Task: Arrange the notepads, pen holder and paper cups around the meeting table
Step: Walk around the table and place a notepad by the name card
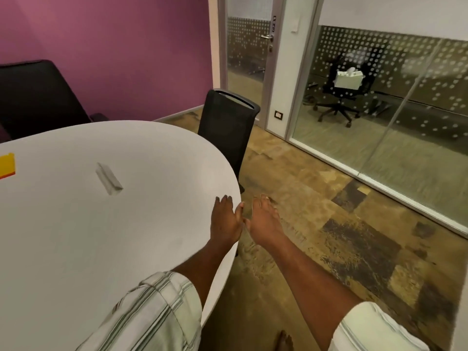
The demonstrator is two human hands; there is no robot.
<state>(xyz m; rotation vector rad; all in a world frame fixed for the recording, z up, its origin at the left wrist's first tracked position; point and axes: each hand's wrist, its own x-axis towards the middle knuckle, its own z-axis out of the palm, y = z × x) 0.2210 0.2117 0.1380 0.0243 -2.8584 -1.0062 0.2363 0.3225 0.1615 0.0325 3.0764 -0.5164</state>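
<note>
The white oval meeting table (pixel 76 236) fills the left half of the view. My left hand (pixel 225 221) is stretched out flat over the table's right edge, fingers straight, holding nothing. My right hand (pixel 263 221) reaches forward just beyond the table's edge, over the floor, fingers straight and empty. A yellow and red notepad (pixel 7 164) shows partly at the left frame edge on the table. A small grey metal cover plate (pixel 109 182) lies in the tabletop's middle. No pen holder or paper cups are in view.
A black mesh chair (pixel 228 127) stands at the table's far right end. Another black chair (pixel 35 95) is at the back left by the purple wall. A glass door (pixel 245 59) and glass partition (pixel 379 110) close the right side. Patterned carpet (pixel 316 224) lies between.
</note>
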